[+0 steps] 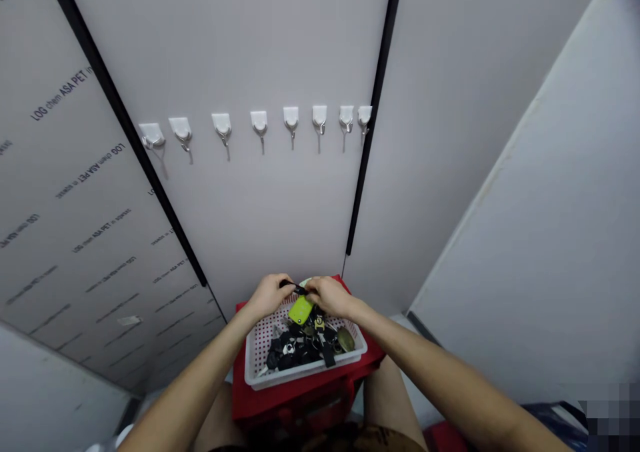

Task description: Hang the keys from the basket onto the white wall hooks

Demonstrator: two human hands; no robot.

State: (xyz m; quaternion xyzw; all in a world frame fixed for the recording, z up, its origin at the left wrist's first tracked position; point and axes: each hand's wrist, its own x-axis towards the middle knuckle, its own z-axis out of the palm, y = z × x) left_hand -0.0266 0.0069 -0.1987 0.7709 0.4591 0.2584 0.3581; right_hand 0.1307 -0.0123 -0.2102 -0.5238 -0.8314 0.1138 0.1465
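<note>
"LOG chem ASA PET" — repeated, slanting upward, on the left wall panel [100, 192]

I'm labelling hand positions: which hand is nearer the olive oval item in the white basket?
Right. The right hand is beyond the olive oval item and slightly to its left; the left hand is farther left, near the far left corner of the white basket.

The head view looks forward and down, seemingly near the basket [310, 373].

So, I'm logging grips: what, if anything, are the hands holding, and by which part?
A black strap: the left hand pinches it near one end, and the right hand holds it near the other, which its grip hides.
</note>
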